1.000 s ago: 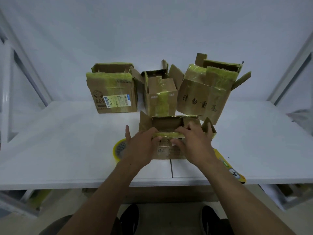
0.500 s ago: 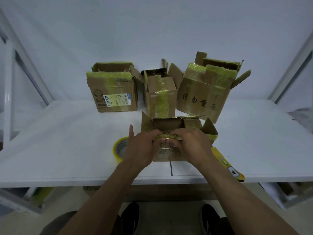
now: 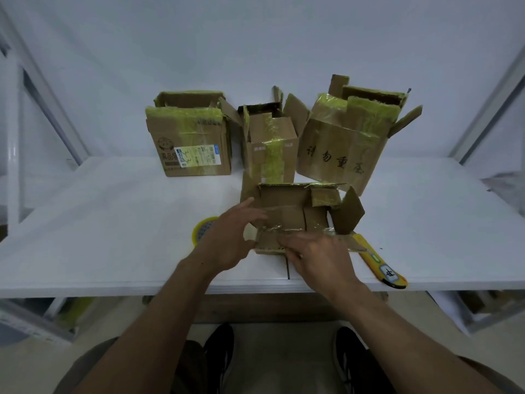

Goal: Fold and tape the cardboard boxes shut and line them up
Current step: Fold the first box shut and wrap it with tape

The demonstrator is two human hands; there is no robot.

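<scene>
A small open cardboard box (image 3: pixel 287 200) stands in front of me on the white table (image 3: pixel 113 223). Its near flap (image 3: pixel 270 244) is folded outward toward me, with clear tape along the fold. My left hand (image 3: pixel 227 240) grips the box's left near corner, fingers reaching over the rim. My right hand (image 3: pixel 321 257) presses on the near flap and holds its edge. Three larger boxes with yellow tape stand in a row behind: left (image 3: pixel 196 143), middle (image 3: pixel 272 143), right (image 3: pixel 346 143), all with flaps up.
A yellow tape roll (image 3: pixel 200 227) lies left of the small box, partly hidden by my left hand. A yellow utility knife (image 3: pixel 380 265) lies to the right near the table's front edge. Metal frame posts (image 3: pixel 488 100) stand at both sides.
The near flap of the small box, held up under both hands before, has come down and outward toward me. My left hand has shifted to the box's left corner.
</scene>
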